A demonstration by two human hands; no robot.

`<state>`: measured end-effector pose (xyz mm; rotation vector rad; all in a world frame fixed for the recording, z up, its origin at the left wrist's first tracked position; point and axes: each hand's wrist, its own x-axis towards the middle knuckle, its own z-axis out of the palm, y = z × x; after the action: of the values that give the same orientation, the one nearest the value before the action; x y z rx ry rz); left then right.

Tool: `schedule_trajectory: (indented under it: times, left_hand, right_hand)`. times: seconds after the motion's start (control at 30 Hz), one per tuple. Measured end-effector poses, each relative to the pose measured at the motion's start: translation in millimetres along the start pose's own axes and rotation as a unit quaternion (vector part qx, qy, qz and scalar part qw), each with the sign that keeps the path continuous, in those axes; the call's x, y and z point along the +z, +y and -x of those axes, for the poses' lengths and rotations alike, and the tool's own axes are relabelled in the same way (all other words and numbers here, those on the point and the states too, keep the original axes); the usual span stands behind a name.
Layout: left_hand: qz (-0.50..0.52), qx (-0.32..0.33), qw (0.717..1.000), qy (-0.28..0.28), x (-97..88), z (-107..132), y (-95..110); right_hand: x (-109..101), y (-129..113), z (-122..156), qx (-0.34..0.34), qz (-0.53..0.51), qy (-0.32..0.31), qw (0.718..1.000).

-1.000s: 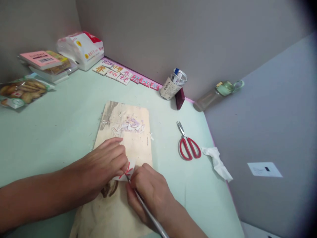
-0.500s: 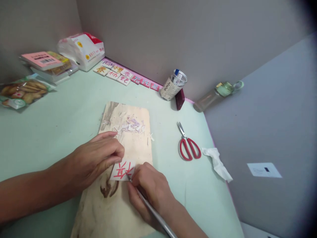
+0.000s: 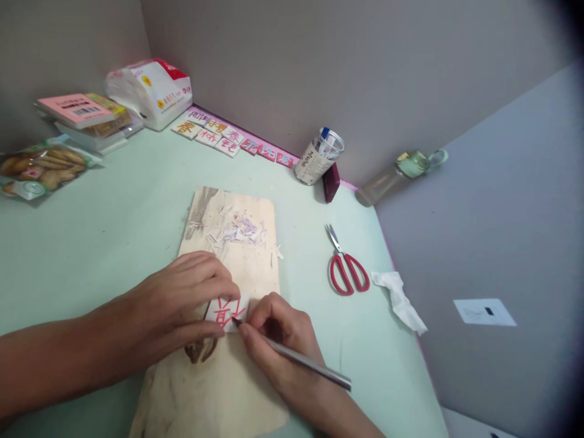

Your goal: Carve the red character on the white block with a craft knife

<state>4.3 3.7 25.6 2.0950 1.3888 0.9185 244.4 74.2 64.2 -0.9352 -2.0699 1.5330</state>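
Both hands are set over a wooden board on the pale green table. A small paper piece with red strokes is pinned flat by the left hand; a thin metal knife is gripped by the right hand, tip touching the paper. Red scissors are seen well apart.

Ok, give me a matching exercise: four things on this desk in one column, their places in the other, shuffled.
Things:
1. scissors
2. paper square with red strokes
3. crumpled tissue
4. biscuit packet

Places:
A. far left edge of the desk
B. on the wooden board, between both hands
C. right of the board, handles toward the person
D. near the desk's right edge

Pairs: 1-C, 2-B, 3-D, 4-A
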Motion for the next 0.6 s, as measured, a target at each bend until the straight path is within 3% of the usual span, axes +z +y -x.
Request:
schedule_trajectory:
  times: [0.3, 0.6]
  left_hand:
    - [-0.02, -0.006, 1.0, 0.008, 8.4, 7.9, -4.1]
    - [-0.049, -0.017, 0.998, 0.035, 21.4, 6.8, -3.0]
  right_hand:
    - [0.0, -4.9, -3.8, 0.032, -0.026, 0.016, 0.999]
    - [6.0, 1.9, 1.5, 0.014, -0.001, 0.017, 1.0]
